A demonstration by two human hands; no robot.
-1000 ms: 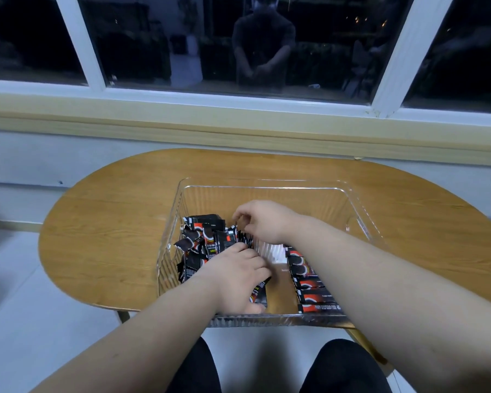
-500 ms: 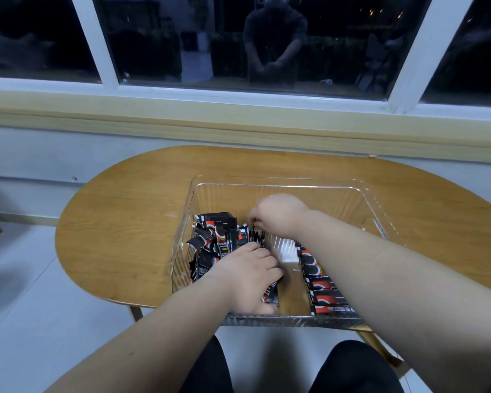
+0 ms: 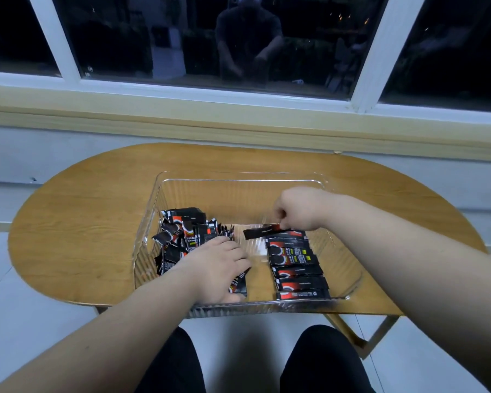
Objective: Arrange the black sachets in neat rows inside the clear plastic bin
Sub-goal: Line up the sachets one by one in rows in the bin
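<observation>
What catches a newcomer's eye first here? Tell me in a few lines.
The clear plastic bin on the wooden table, in the middle of the view. On its right side lies a tidy row of black sachets, where the right hand pinches a single sachet at the far end; on its left a jumbled heap sits under the left hand.

The left hand (image 3: 219, 268) covers part of the loose sachet pile (image 3: 182, 236).
</observation>
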